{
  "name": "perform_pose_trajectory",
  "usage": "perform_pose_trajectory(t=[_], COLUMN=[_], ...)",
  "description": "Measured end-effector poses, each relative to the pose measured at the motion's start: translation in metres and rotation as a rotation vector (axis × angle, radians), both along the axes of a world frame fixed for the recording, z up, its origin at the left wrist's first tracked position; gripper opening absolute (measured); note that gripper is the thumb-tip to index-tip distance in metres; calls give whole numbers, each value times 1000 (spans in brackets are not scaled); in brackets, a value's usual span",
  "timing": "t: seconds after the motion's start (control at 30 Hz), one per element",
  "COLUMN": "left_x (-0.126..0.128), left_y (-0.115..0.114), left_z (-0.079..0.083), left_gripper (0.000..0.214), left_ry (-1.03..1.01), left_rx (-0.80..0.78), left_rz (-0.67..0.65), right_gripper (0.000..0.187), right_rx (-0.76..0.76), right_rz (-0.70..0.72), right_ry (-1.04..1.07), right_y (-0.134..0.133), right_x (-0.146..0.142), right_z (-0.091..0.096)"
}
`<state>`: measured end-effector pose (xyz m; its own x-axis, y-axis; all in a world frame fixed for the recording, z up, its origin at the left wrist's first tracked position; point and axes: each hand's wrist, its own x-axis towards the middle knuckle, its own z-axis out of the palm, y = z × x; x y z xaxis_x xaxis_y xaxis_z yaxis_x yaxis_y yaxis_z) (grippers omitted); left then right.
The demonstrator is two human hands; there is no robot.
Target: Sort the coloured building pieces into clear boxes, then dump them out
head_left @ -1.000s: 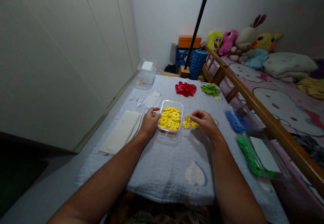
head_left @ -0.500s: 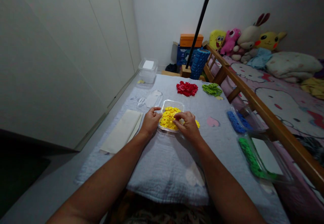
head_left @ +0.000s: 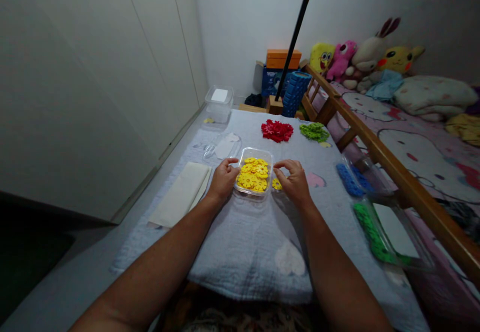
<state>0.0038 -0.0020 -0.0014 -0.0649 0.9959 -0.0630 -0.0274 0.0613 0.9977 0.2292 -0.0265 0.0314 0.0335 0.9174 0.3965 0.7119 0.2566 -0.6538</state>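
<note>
A clear plastic box [head_left: 268,154] on the pale blue blanket holds several yellow flower-shaped pieces [head_left: 253,174]. My left hand [head_left: 222,180] grips the box's left rim with curled fingers. My right hand [head_left: 294,182] hovers just right of the box, fingers curved downward over a loose yellow piece [head_left: 276,184] lying on the blanket. Whether those fingers touch the piece is unclear.
Red pieces [head_left: 277,130] and light green pieces [head_left: 314,132] lie in piles farther back. At the right stand clear boxes with blue pieces [head_left: 348,180] and green pieces [head_left: 371,237]. A folded white cloth [head_left: 180,194] lies left. A wooden bed rail [head_left: 393,172] borders the right.
My right hand went from the loose yellow pieces to over the box, then drew back to its right side. Fewer loose yellow pieces lie beside the box now.
</note>
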Motion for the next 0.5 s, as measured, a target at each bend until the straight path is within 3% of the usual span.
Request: perform_pose_trajectory(t=[0.1, 0.23, 0.5], left_x=[0, 0, 1], left_y=[0, 0, -3], left_z=[0, 2, 8], left_gripper=[44, 43, 42], left_ry=[5, 15, 3], left_rx=[2, 6, 7], left_rz=[-2, -3, 0], right_gripper=[12, 11, 23], right_rx=[-7, -175, -406], right_rz=[-86, -136, -36], right_ry=[-13, -54, -271], right_y=[8, 16, 13], right_x=[23, 51, 72], right_z=[0, -5, -18])
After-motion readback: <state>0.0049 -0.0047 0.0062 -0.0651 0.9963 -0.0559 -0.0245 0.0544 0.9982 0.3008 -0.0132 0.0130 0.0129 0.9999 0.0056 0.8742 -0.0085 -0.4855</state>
